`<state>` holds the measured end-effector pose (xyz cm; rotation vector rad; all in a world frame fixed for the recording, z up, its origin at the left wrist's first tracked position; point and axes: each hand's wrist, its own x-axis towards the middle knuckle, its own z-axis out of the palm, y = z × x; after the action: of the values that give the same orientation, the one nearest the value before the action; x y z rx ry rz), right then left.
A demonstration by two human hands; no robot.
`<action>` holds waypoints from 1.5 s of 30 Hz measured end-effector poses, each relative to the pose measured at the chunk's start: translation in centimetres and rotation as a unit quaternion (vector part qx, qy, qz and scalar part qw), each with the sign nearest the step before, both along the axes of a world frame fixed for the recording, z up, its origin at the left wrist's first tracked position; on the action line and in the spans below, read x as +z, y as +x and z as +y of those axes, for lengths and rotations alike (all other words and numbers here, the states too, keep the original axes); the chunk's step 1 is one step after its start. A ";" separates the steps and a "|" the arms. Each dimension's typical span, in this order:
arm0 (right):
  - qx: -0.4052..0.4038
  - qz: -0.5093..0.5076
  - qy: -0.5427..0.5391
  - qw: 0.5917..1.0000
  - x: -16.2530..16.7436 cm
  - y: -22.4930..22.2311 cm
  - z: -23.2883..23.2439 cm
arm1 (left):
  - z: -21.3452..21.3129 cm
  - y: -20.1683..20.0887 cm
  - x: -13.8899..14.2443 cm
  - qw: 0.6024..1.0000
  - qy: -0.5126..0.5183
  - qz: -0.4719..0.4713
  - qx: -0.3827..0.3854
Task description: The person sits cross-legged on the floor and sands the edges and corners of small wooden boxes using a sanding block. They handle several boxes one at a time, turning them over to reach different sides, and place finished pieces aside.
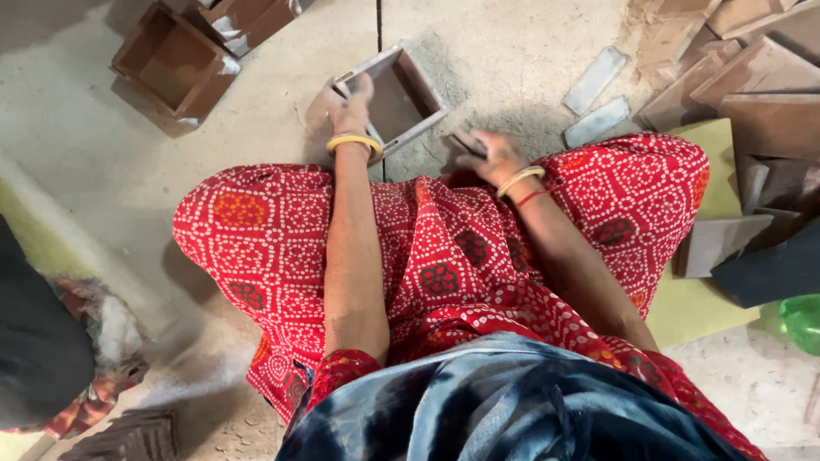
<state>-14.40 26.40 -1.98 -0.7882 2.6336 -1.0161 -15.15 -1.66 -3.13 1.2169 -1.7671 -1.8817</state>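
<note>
Grey square frame on gritty floor, left hand fingers gripping its rim, right hand clasping a flat piece.

Finished boxes are seen far left of the yellow mat; stacked slabs and a green bottle lie beside it

I see a matt, dusty grey square frame mould on a rough, gritty concrete floor, 2 matt brown square wooden boxes, soft red dotted printed cloth, and glossy yellow bangles.
</note>
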 end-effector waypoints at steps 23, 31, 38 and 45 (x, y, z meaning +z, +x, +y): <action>-0.189 0.082 -0.125 0.971 0.9 -2.6 1.4 | 0.5 1.0 2.4 0.945 0.289 0.150 -0.036; -0.197 0.012 -0.138 0.971 1.7 -2.8 0.9 | 1.3 -0.1 3.4 0.988 -0.117 -0.070 -0.076; -0.212 -0.145 -0.311 0.915 1.7 -2.8 1.4 | 2.8 -1.1 2.1 0.996 0.010 0.088 -0.031; -0.206 -0.183 -0.362 0.891 0.4 -2.3 0.9 | 5.1 -0.6 0.4 0.943 -0.282 -0.123 -0.127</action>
<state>-16.73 27.34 -1.59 -0.0864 2.1034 -2.0851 -15.72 3.46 -2.71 1.0671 -2.4677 -1.2114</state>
